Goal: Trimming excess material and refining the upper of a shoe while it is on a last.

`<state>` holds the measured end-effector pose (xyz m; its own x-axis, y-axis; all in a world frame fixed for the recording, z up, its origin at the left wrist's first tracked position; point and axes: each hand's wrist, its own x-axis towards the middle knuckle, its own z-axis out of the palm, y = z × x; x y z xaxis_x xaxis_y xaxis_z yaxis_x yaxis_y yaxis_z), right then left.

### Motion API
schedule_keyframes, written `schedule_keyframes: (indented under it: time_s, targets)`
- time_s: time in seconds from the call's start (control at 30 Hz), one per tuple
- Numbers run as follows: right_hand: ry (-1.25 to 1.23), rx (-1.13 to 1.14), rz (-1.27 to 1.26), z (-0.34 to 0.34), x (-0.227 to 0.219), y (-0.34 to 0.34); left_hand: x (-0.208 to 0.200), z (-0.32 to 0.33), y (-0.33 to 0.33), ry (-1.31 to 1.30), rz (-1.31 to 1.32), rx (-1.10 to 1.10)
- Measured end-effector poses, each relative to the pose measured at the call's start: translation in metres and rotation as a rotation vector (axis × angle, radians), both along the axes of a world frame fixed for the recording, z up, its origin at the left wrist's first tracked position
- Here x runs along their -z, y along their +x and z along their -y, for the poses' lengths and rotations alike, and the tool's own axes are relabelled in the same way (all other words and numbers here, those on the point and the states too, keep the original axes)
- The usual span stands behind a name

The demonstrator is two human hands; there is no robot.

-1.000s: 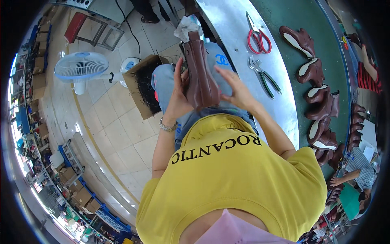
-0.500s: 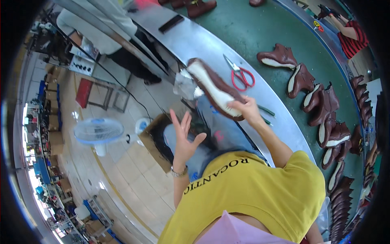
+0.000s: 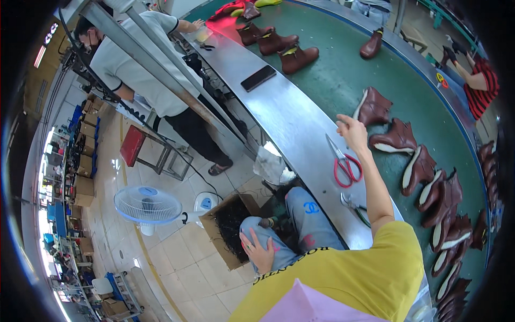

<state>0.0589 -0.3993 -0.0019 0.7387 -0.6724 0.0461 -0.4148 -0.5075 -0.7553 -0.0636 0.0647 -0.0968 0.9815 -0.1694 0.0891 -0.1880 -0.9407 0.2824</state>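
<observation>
My right hand (image 3: 352,132) reaches over the edge of the metal ledge, holding nothing, with its index finger stretched out. Just beyond it a brown ankle boot (image 3: 374,106) with a pale sole lies on its side on the green conveyor belt; whether a fingertip touches it I cannot tell. Fingers spread, my left hand (image 3: 259,251) rests flat on my jeans at the knee. Red-handled scissors (image 3: 347,167) lie on the metal ledge (image 3: 300,115) beside my right forearm. Closer to me are green-handled pliers (image 3: 355,208), partly hidden by that arm.
Several brown boots (image 3: 418,169) line the belt (image 3: 332,59). A black phone (image 3: 258,78) sits farther along the ledge. On the floor stand a cardboard box (image 3: 224,236) of dark scraps, a fan (image 3: 148,206) and a red stool (image 3: 138,146). A co-worker (image 3: 145,59) stands behind metal posts.
My right hand has let go of the boot, which now lies on the belt. My left hand has dropped from mid-air onto my knee. The view has shifted, showing more of the far belt.
</observation>
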Motion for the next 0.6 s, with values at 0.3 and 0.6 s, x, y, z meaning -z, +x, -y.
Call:
schedule_keyframes:
  time_s: [0.3, 0.6]
  targets:
    - [-0.311, -0.226, 0.161, 0.061, 0.061, 0.262, -0.004, 0.014, 0.031, -0.096, -0.078, -0.075]
    - [-0.327, -0.213, 0.062, 0.068, 0.052, 0.362, -0.006, 0.011, 0.034, -0.039, -0.102, -0.114]
